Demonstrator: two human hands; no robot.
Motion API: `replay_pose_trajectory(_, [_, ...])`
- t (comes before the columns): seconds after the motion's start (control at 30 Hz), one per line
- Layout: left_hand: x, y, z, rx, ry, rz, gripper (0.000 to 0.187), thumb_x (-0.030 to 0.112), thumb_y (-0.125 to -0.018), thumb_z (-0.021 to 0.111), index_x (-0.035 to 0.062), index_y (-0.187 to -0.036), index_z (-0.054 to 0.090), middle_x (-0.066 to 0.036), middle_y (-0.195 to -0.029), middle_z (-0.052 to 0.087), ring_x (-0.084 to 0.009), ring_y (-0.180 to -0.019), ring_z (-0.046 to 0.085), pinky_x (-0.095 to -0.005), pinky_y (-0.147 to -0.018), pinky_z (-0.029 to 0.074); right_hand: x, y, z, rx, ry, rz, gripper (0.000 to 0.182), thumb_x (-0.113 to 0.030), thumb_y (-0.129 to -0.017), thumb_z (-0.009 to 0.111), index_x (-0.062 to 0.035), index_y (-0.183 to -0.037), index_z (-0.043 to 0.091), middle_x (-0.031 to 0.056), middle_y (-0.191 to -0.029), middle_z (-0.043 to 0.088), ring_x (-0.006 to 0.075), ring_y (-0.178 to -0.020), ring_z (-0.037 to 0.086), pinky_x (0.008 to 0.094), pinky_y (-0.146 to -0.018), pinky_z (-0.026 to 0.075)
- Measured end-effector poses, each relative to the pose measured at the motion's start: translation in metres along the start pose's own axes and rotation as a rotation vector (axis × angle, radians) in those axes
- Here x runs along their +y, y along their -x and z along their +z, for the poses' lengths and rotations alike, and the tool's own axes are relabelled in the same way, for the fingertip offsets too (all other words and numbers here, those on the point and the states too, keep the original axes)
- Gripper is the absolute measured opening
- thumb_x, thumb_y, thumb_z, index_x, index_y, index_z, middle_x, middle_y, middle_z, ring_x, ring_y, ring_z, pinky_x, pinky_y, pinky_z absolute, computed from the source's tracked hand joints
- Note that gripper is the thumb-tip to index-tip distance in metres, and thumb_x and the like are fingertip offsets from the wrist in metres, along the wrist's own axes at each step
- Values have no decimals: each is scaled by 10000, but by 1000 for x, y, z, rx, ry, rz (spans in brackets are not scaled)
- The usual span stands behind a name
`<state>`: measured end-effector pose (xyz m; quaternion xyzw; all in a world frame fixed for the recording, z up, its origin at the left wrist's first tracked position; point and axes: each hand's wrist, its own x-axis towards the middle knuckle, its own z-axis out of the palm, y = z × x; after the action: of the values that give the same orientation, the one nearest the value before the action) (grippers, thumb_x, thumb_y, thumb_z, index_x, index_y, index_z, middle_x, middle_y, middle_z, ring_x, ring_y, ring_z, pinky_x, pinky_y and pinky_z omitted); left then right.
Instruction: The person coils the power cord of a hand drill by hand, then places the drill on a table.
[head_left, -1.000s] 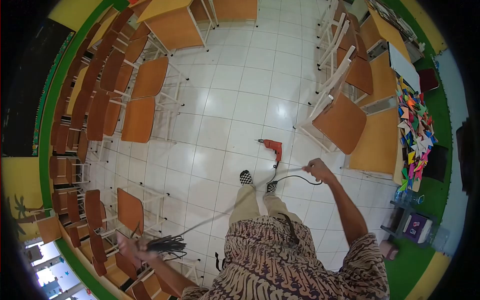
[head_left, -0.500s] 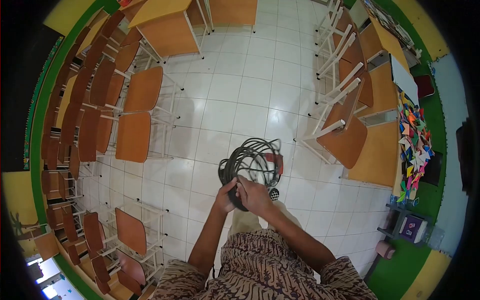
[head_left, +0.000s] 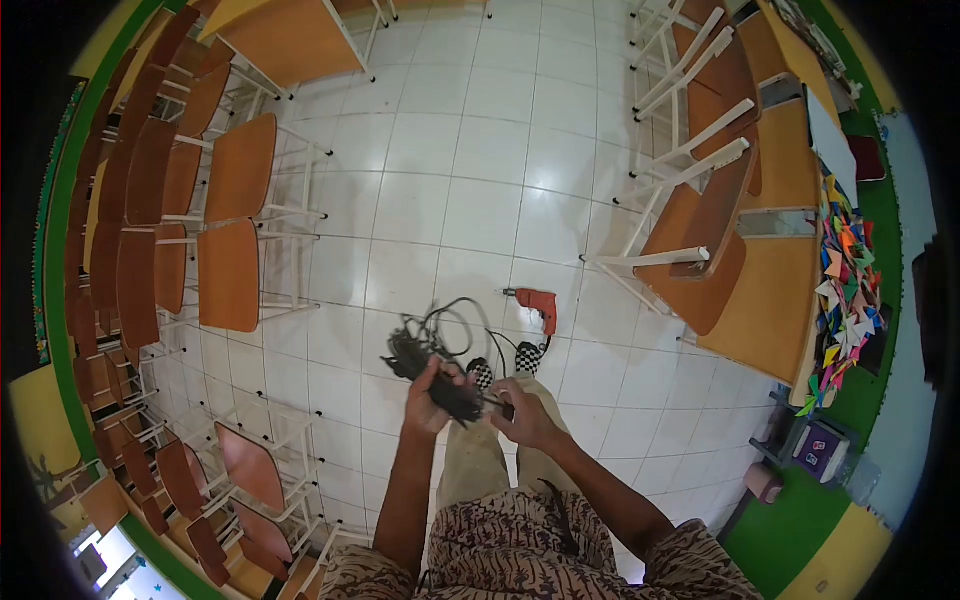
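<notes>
A black power cable (head_left: 408, 352), gathered in a loose coil, is gripped by my left hand (head_left: 430, 402) with the fingers wrapped round the bundle. My right hand (head_left: 527, 418) is closed on a dark section of the same cable, close to the right end of the bundle. Some loops hang forward past my left hand, a little blurred. On the floor tiles ahead of my feet lies a red power drill (head_left: 540, 304), its bit pointing left. Its black cord runs from the handle back toward my shoes.
My checkered shoes (head_left: 528, 358) stand just behind the drill. Wooden chairs (head_left: 229, 275) line the left side. More chairs (head_left: 690, 270) and desks stand on the right, with a pile of colourful folded paper (head_left: 848, 280) on top. A wooden desk (head_left: 290, 40) is ahead.
The coil has moved left and tilted, now bunched narrower. My right hand has shifted right, away from my left. The drill, partly covered before by the loops, now shows fully.
</notes>
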<state>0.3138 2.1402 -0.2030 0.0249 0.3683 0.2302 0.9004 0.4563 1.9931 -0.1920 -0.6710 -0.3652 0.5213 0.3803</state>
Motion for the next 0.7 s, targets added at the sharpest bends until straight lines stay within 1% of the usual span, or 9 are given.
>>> replay_pose_trajectory(0.03, [7,4,7,164,14,50,222,287,-965,537,74,-904,560,-33,-743,574,-175,-659,565,-450,-900,483,31,-2,6,-9,75,133,467,-184,-779,705,-97,-1210,548,136,-849,650,291,-700,649,390,-624,513])
replay_pose_trajectory(0.07, [16,3,-4,132,104,83,211,279,-971,526,77,-919,556,-12,-703,540,-151,-627,533,-408,-840,485,58,-4,9,49,62,94,356,-280,-773,700,-72,-1042,598,148,-835,659,308,-732,654,428,-633,505])
replay_pose_trajectory(0.1, [28,7,-17,100,192,121,201,272,-978,514,79,-934,552,8,-664,506,-127,-596,502,-367,-781,487,91,-6,9,36,55,100,356,-280,-773,700,-72,-1042,598,148,-835,659,308,-732,654,428,-633,505])
replay_pose_trajectory(0.17, [57,18,-45,-25,319,266,234,280,-1002,455,74,-924,533,33,-609,431,-95,-556,433,-298,-697,448,162,-10,3,-245,507,63,324,-333,-797,662,-21,-878,623,155,-764,651,316,-683,637,432,-623,490])
replay_pose_trajectory(0.23, [87,41,-36,-229,589,308,261,284,-1014,401,69,-911,507,36,-600,409,-88,-537,402,-277,-668,434,224,-12,-21,-417,644,45,343,-365,-755,617,-30,-799,676,179,-827,673,373,-749,647,495,-674,504])
replay_pose_trajectory(0.3, [101,64,-37,-268,572,406,274,288,-1019,371,70,-898,483,39,-583,412,-80,-522,409,-255,-634,426,255,-30,-41,-600,887,228,291,-316,-714,608,-56,-792,712,167,-816,682,359,-756,656,472,-699,525])
replay_pose_trajectory(0.37, [113,93,-63,-249,623,491,253,284,-1021,370,91,-886,462,45,-558,407,-69,-479,397,-230,-588,413,281,-49,-61,-667,949,156,304,-328,-727,593,-50,-757,711,174,-785,681,352,-757,662,459,-708,529])
replay_pose_trajectory(0.63, [110,184,-111,-23,64,730,287,353,-1035,342,123,-872,396,33,-532,380,-70,-440,373,-241,-525,357,372,-147,-86,-504,1082,133,300,-344,-791,601,-71,-716,698,154,-737,670,334,-747,658,441,-687,515])
replay_pose_trajectory(0.7, [96,205,-136,65,-129,668,321,359,-1035,334,73,-1074,474,14,-572,421,-91,-483,407,-282,-540,370,390,-177,-78,-392,1000,134,323,-359,-817,591,-71,-710,690,151,-732,667,343,-741,653,443,-689,513])
